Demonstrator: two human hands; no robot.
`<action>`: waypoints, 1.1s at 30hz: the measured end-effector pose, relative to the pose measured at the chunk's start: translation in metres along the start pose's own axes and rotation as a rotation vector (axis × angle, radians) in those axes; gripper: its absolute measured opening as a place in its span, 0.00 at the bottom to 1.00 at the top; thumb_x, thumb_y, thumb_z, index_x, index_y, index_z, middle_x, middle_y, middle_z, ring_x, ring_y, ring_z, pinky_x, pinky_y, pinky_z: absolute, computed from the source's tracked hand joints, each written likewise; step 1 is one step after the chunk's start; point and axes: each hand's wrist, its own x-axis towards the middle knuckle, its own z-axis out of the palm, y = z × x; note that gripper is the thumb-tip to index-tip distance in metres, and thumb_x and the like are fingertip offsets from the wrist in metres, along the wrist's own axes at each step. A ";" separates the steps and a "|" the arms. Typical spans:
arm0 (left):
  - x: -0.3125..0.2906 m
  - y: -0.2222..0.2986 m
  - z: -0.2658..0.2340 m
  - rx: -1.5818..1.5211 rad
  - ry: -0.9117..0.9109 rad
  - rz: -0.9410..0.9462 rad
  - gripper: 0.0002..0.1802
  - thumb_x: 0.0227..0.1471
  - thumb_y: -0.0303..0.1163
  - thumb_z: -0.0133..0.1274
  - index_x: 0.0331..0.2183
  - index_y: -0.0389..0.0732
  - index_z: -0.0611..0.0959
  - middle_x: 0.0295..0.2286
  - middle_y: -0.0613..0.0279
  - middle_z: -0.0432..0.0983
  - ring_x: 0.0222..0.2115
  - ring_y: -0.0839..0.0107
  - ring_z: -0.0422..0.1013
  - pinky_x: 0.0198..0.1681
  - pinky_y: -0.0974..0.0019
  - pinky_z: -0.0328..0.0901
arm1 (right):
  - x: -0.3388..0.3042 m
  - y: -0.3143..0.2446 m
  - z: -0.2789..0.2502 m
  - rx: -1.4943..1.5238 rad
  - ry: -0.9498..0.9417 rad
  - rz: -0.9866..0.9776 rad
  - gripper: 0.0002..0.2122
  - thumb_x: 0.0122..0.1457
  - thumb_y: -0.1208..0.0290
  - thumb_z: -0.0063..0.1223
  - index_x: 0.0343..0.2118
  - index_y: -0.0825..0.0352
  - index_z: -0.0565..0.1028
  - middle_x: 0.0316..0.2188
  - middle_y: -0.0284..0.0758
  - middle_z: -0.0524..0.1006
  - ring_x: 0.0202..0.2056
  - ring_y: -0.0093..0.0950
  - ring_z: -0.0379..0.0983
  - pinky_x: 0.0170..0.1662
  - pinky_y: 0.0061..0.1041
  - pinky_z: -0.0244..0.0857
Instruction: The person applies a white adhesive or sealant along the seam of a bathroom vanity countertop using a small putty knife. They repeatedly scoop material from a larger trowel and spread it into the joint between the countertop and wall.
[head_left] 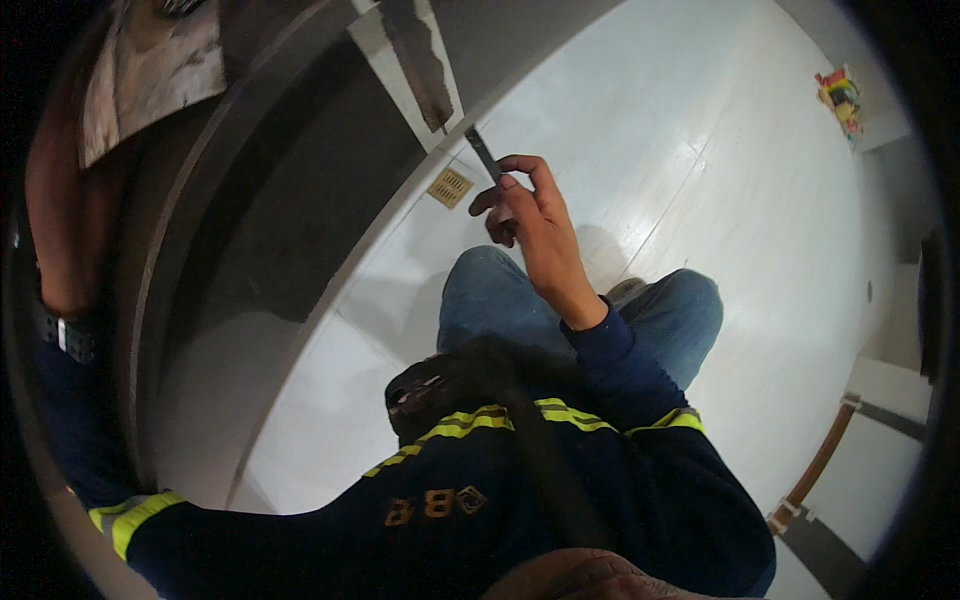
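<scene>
Your right hand (530, 222) pinched a narrow flat tool (482, 152) between thumb and fingers; your shadowed left hand's (70, 225) grip couldn't be told.

Wearing a dark navy long-sleeved top (620, 480), showing fluorescent-yellow and grey bands (475, 421) across front and sleeves (640, 365), bearing orange lettering (437, 503) beside a diamond-shaped emblem (472, 500); also wearing faded blue denim trousers (495, 300) and a dark, silver-fitted wristband (66, 338).

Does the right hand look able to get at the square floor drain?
Probably yes: the square floor drain shows uncovered, left of the right hand, with nothing visible blocking the way. That hand holds a thin dark tool, though, which might hamper it.
</scene>
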 end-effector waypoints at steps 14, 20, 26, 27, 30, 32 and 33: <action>-0.003 0.005 0.001 0.045 0.117 -0.233 0.27 0.70 0.39 0.37 0.66 0.40 0.63 0.64 0.52 0.59 0.63 0.58 0.61 0.65 0.54 0.61 | -0.015 -0.006 0.021 0.312 -0.053 -0.021 0.19 0.68 0.71 0.47 0.60 0.62 0.60 0.31 0.30 0.71 0.28 0.17 0.64 0.29 0.18 0.57; 0.000 0.015 0.009 -0.290 0.232 -0.377 0.26 0.70 0.34 0.37 0.65 0.40 0.64 0.64 0.55 0.59 0.62 0.60 0.63 0.65 0.55 0.62 | -0.023 0.001 0.034 0.573 0.009 0.147 0.14 0.67 0.71 0.48 0.53 0.63 0.62 0.29 0.31 0.71 0.26 0.20 0.64 0.27 0.20 0.57; 0.000 0.021 0.015 -0.365 0.231 -0.434 0.27 0.70 0.36 0.36 0.66 0.40 0.63 0.64 0.54 0.59 0.62 0.60 0.63 0.64 0.55 0.63 | -0.024 0.009 0.023 0.787 0.049 0.302 0.11 0.65 0.72 0.48 0.49 0.62 0.66 0.33 0.32 0.71 0.30 0.22 0.66 0.29 0.21 0.58; 0.000 0.021 0.015 -0.376 0.255 -0.446 0.27 0.70 0.37 0.36 0.66 0.40 0.63 0.64 0.53 0.59 0.62 0.60 0.63 0.64 0.55 0.64 | -0.024 0.009 0.023 0.824 0.006 0.255 0.10 0.65 0.72 0.48 0.48 0.62 0.67 0.34 0.32 0.72 0.31 0.22 0.66 0.29 0.21 0.59; 0.000 0.019 0.014 -0.281 0.215 -0.412 0.28 0.70 0.38 0.35 0.66 0.39 0.62 0.64 0.53 0.60 0.62 0.59 0.63 0.64 0.55 0.64 | -0.025 0.008 0.025 0.800 0.023 0.246 0.08 0.65 0.72 0.48 0.46 0.60 0.69 0.36 0.31 0.74 0.33 0.22 0.69 0.31 0.21 0.60; 0.000 0.018 0.012 -0.290 0.213 -0.412 0.28 0.70 0.38 0.35 0.66 0.39 0.63 0.64 0.52 0.60 0.62 0.59 0.63 0.64 0.55 0.64 | -0.024 0.007 0.029 0.760 -0.031 0.214 0.07 0.66 0.72 0.48 0.45 0.59 0.70 0.38 0.31 0.76 0.35 0.22 0.71 0.32 0.22 0.62; 0.000 0.018 0.011 -0.303 0.206 -0.399 0.27 0.70 0.38 0.35 0.66 0.39 0.63 0.64 0.52 0.60 0.62 0.59 0.63 0.64 0.55 0.64 | -0.024 0.007 0.031 0.731 -0.038 0.244 0.06 0.66 0.72 0.47 0.45 0.58 0.70 0.40 0.30 0.76 0.37 0.22 0.71 0.34 0.23 0.62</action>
